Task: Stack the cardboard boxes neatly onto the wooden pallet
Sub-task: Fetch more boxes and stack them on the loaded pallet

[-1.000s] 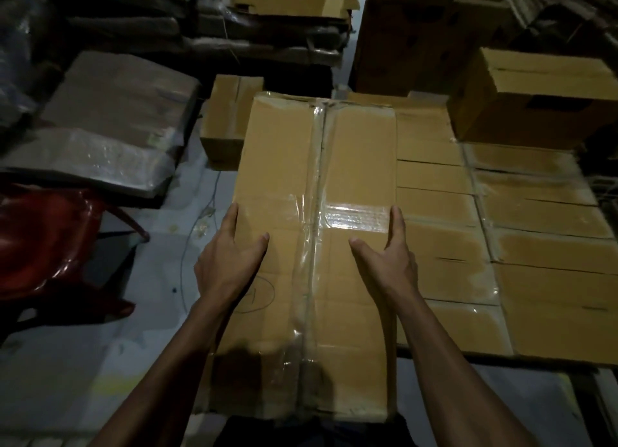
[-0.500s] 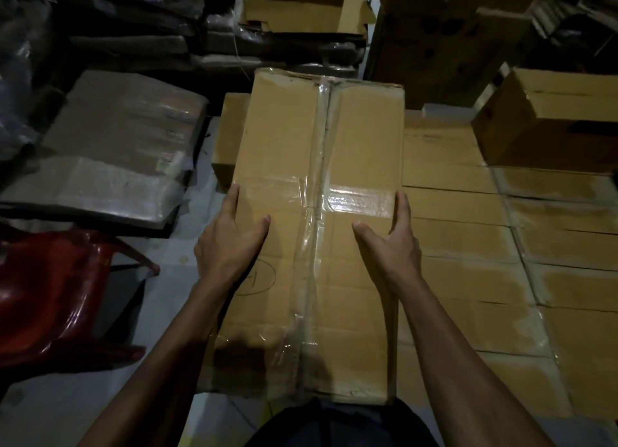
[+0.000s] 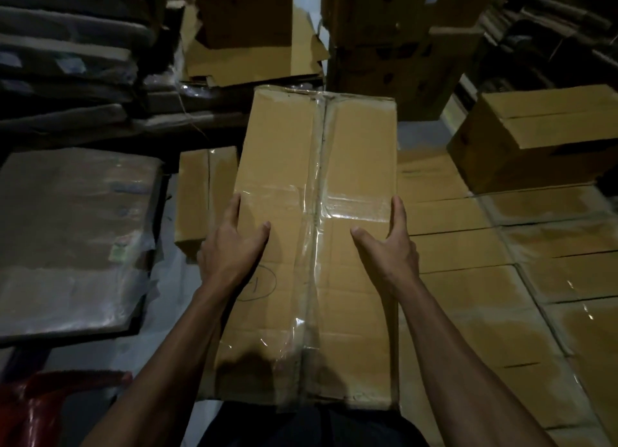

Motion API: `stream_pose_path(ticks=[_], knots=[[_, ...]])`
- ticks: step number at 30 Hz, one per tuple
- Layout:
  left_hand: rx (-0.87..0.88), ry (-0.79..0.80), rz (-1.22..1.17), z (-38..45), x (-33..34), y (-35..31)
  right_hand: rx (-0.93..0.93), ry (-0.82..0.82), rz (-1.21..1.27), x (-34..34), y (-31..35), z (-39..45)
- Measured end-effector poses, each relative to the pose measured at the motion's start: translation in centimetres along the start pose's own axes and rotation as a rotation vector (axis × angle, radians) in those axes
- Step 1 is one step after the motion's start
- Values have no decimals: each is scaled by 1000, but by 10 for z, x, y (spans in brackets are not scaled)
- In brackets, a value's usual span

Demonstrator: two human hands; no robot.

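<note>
A long cardboard box [image 3: 354, 165] with clear tape down its middle seam fills the centre of the view, its near end by my body. My left hand [image 3: 230, 246] grips its left edge and my right hand [image 3: 391, 249] grips its right edge. Both thumbs lie on the top face and the index fingers run along the edges; the other fingers are hidden down the sides. A flat layer of taped boxes [image 3: 468, 279] lies to the right, under the held box's right side. The pallet itself is hidden.
One open-topped box [image 3: 535, 138] stands on that layer at the far right. A smaller box [image 3: 200, 195] sits on the floor left of the held box. A plastic-wrapped flat bundle [image 3: 73, 232] and a red chair [image 3: 43, 410] are at left. Tall box stacks [image 3: 394, 45] rise behind.
The held box has come up and away from the flat layer, its far end now reaching past the small floor box. Both hands keep the same hold on its edges.
</note>
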State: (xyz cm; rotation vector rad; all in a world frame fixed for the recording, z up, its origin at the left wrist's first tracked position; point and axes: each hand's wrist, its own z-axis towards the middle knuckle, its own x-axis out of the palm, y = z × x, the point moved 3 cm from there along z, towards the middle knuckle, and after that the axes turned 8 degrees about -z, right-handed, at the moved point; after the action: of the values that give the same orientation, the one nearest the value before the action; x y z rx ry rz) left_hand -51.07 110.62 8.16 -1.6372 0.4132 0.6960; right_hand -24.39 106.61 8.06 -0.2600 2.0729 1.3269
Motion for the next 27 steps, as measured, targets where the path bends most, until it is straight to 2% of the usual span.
stream_pose_path(ticks=[6, 16, 21, 27], knots=[[85, 190, -85, 91, 47, -39, 111, -132, 43, -14, 9, 60], [338, 544, 0, 236, 158, -117, 435, -456, 123, -26, 13, 134], [471, 706, 97, 275, 199, -153, 602, -594, 175, -24, 21, 145], [561, 861, 150, 278, 240, -177, 758, -712, 249, -18, 16, 136]])
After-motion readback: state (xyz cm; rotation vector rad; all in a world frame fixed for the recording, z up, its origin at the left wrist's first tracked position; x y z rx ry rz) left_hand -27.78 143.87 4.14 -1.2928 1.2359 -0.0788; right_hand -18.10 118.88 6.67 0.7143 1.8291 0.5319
